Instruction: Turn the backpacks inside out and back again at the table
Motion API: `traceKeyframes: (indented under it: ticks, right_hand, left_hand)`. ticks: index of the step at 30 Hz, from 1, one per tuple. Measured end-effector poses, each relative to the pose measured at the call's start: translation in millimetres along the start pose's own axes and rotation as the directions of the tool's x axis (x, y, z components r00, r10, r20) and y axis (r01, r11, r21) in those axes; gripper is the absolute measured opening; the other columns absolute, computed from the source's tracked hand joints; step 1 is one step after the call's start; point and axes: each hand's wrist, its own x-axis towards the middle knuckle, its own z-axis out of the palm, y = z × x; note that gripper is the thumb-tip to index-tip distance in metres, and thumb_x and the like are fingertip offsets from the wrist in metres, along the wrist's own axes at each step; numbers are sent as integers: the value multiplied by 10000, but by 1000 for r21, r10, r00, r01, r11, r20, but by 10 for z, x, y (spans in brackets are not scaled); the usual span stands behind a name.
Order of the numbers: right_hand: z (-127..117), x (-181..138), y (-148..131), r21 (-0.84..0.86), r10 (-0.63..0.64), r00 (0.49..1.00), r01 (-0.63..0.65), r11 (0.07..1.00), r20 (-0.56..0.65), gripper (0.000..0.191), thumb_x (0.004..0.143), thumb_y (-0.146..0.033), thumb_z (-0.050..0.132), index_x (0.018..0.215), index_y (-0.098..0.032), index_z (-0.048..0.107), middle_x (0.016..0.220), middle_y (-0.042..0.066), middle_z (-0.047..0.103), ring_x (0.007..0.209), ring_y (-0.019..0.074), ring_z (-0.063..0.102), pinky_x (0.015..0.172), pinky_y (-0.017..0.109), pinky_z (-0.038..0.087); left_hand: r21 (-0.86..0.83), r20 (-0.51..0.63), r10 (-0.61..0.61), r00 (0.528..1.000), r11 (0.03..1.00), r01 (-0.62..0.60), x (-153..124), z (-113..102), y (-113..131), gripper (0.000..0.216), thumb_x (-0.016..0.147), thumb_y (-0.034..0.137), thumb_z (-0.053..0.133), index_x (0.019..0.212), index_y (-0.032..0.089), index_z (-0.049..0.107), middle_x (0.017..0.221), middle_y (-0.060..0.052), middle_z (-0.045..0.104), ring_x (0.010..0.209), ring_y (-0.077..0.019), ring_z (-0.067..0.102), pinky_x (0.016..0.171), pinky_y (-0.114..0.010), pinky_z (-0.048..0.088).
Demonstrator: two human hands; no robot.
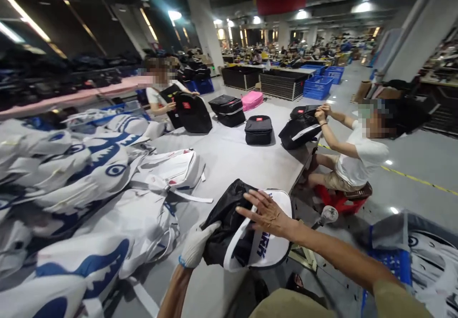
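white bag [266,253] under right hand [266,213], left hand [195,246] beside

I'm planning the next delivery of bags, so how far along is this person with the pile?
Done: hard to tell; no finished stack shows by this person. In hand: the gloved left hand and bare right hand hold a white-and-black bag with blue lettering at the grey table's edge. Left: a big heap of white bags with blue shark print alongside.

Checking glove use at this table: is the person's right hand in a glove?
No, the right hand lies bare and open on the white and black bag, while only the left hand wears a white glove.
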Motion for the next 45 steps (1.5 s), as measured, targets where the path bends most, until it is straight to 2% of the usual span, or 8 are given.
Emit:
traceKeyframes:
  ticks: [6,12,17,21,25,31,39,45]
  right_hand:
    - [33,129,-115,-20,-314,943,314,949,-113,547,1067,-696,615,1257,-214,791,1345,104,760,1348,276,636,1247,499,467]
    - [-159,-186,-324,-41,45,981,-54,998,-188,582,1197,-528,373,844,-214,714,780,26,694,776,158,623,874,321,521]
    - [-670,-595,-547,-66,424,874,-450,891,-236,609,1196,-531,362,764,-200,634,698,20,636,696,151,568,692,327,370]
    - [-1114,-943,-656,-197,618,707,-698,689,-342,606,1180,-548,401,729,-197,603,661,7,592,642,137,540,651,313,329]
    - [-1460,-1281,-723,-379,673,649,-758,531,-355,579,1167,-542,463,725,-201,613,638,-9,581,605,132,553,629,294,341]
    - [-1643,-1813,-660,-481,717,602,-773,413,-351,588,1175,-564,446,778,-200,682,640,-8,635,589,130,624,623,286,383]
    - [-1457,-2493,179,-103,990,96,-991,86,-101,863,955,-985,340,693,-257,723,641,72,688,617,223,650,641,333,444]
    - [-1287,-2573,1049,99,956,-106,-986,-137,272,835,753,-1039,506,527,-237,446,546,-8,398,589,154,356,576,306,297]
  left_hand:
    - [-13,339,-8,941,1000,14,107,158,65,552,725,517,923,1109,125,860,1156,-132,863,1090,-380,793,1034,-470,631]
    - [239,371,75,926,955,-173,253,522,399,443,744,487,882,1043,162,840,1094,-113,861,1095,-370,775,1027,-475,610]
    - [204,255,371,893,882,-425,-27,935,384,555,911,557,780,1343,207,766,1357,-126,775,1322,-335,702,1196,-524,536]
    - [263,407,599,690,646,-716,-305,1399,11,825,781,397,927,1550,260,663,1652,-154,577,1569,-398,507,1327,-637,399]
    - [313,555,636,536,438,-843,-379,1907,-402,961,763,239,890,1667,225,564,1723,-227,491,1589,-467,475,1284,-716,428]
    - [138,776,513,368,431,-892,-180,2415,-395,991,831,183,674,1782,232,400,1851,-137,334,1739,-406,233,1396,-701,239]
    - [144,804,238,545,812,-566,366,3243,-352,818,911,203,527,1729,202,515,1793,-58,435,1712,-275,343,1421,-483,287]
    - [315,611,5,792,916,-249,850,3810,-246,546,879,293,543,1343,279,831,1148,-46,865,1042,-267,784,986,-352,569]
